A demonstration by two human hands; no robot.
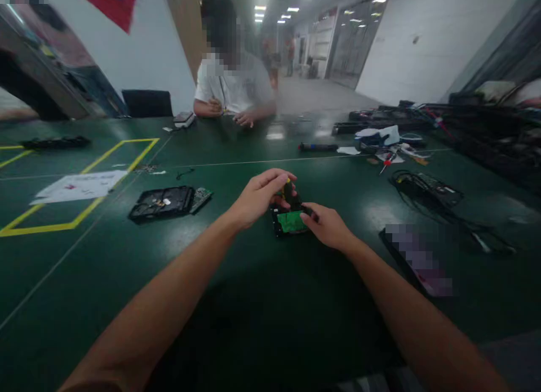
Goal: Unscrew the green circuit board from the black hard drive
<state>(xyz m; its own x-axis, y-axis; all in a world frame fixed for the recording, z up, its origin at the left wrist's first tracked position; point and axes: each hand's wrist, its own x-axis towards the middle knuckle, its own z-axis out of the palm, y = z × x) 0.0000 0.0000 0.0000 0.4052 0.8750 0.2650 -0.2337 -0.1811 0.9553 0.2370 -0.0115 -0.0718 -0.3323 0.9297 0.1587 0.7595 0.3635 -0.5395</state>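
In the middle of the green table lies a small black device with a green circuit board (291, 222) facing up. My left hand (268, 190) is closed around a dark, upright handle with a yellow end, which looks like a screwdriver (289, 196), above the far side of the board. Its tip is hidden behind the fingers and the device. My right hand (328, 225) grips the device's right edge, thumb over the board and fingers behind.
Left of my hands sits an open black housing (163, 203) with a loose circuit board (200, 200). To the right are a phone (416, 259) and a coiled black cable (448, 212). A person (234, 88) sits opposite. Black parts (473, 133) crowd the far right.
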